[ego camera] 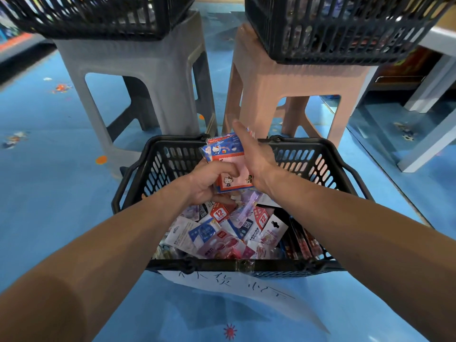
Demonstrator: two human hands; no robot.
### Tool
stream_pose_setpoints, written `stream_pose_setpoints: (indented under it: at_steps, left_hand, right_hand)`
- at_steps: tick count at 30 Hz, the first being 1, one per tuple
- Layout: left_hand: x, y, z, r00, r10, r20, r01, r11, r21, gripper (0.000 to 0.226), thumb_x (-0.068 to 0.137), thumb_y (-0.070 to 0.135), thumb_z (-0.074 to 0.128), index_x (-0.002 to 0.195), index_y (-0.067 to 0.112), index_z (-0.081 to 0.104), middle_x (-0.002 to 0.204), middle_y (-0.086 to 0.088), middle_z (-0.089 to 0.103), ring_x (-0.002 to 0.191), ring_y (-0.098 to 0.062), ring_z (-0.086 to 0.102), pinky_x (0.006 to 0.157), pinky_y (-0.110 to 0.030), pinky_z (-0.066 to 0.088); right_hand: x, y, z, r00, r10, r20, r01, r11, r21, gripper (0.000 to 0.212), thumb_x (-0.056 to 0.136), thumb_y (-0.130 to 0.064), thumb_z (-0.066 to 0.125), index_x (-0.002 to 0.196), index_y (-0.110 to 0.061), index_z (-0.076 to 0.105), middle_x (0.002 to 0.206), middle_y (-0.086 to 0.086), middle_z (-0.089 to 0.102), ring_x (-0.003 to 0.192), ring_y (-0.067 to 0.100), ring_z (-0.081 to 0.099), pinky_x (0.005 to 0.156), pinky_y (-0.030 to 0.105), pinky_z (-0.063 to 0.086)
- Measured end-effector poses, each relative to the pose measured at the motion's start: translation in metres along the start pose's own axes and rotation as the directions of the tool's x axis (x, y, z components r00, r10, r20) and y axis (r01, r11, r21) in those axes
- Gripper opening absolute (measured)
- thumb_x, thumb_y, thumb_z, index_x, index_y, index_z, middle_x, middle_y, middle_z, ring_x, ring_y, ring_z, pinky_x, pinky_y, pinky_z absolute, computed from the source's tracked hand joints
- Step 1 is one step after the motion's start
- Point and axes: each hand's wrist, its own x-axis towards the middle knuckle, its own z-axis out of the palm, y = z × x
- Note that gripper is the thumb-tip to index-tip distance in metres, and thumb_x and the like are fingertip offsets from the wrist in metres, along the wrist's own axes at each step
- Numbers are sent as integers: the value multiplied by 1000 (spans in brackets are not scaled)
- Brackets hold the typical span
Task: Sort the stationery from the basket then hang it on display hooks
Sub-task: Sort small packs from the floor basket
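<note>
A black plastic basket [318, 266] stands on the blue floor, filled with several packets of stationery [222, 233]. Above its far half, my left hand [207, 181] grips a stack of cartoon-cat packets [227, 154] in pink, blue and red. My right hand [254, 156] lies against the right side of that stack with its fingers straight, pointing away from me. The stack's far edge is hidden behind my right hand.
A grey stool [148, 77] and a pink stool [296, 80] stand just beyond the basket, each bearing a black basket [98, 18] [345, 33]. A white handwritten paper label [234, 282] hangs from the near rim. White shelf legs [429, 134] stand at right.
</note>
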Motion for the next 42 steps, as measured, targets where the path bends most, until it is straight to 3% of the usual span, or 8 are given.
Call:
stream_pose_setpoints:
  at_steps: [7,14,21,25,30,36,39,42]
  left_hand:
    - [6,-2,-5,975,210,-78,-201,974,104,28,78,-5,73,100,12,71,89,-10,76,81,-25,74,75,-40,61]
    - [10,-6,-26,946,302,-114,-266,929,257,74,55,-4,95,119,16,65,103,-3,78,97,-20,75,90,-41,61]
    - [-1,-2,-30,973,217,-85,-196,959,207,57,70,3,90,117,22,63,99,3,78,91,-16,76,75,-44,64]
    - [-6,-1,-35,996,80,-27,-77,993,87,51,80,18,87,125,19,62,110,-9,77,94,-34,76,72,-55,63]
    - [-10,1,-43,992,-63,107,60,998,29,61,72,30,85,128,17,64,116,-18,75,105,-45,72,87,-54,60]
    - [-3,-4,-54,988,-64,142,67,998,-18,71,66,-5,87,131,5,62,124,-19,71,115,-36,70,106,-55,51]
    - [1,-8,-55,993,-63,100,64,998,-12,68,67,-4,87,130,8,64,121,-16,73,113,-34,71,105,-52,52]
    - [3,-8,-53,999,-36,19,36,999,-1,58,73,4,86,127,12,66,116,-11,76,111,-29,72,95,-43,58]
  right_hand:
    - [5,-7,7,997,15,-82,-9,997,81,85,43,-88,63,95,-21,68,92,0,76,85,22,74,87,42,60]
    - [14,-2,21,995,-28,-93,46,980,191,28,84,-50,72,83,-24,61,91,2,76,84,23,76,88,46,61]
    - [13,-5,32,998,21,-60,-6,973,230,57,71,-64,77,102,-18,64,92,3,76,78,21,77,81,42,63]
    - [13,-5,31,998,9,-66,7,972,236,29,84,-41,74,90,-17,59,91,7,75,80,24,77,79,46,64]
    - [9,-8,35,996,-82,-17,84,975,204,25,94,-34,65,102,-10,65,88,8,75,77,25,77,79,45,64]
    - [5,-9,33,996,-19,84,1,976,216,33,98,-26,59,120,-3,62,96,15,75,68,24,75,71,46,65]
    - [5,-11,33,994,-19,104,-5,974,228,33,99,-24,59,124,-3,61,91,13,73,59,19,73,56,33,62]
    - [7,-11,34,983,-50,174,12,977,214,42,99,-41,62,122,-6,63,96,12,77,69,22,75,64,35,63]
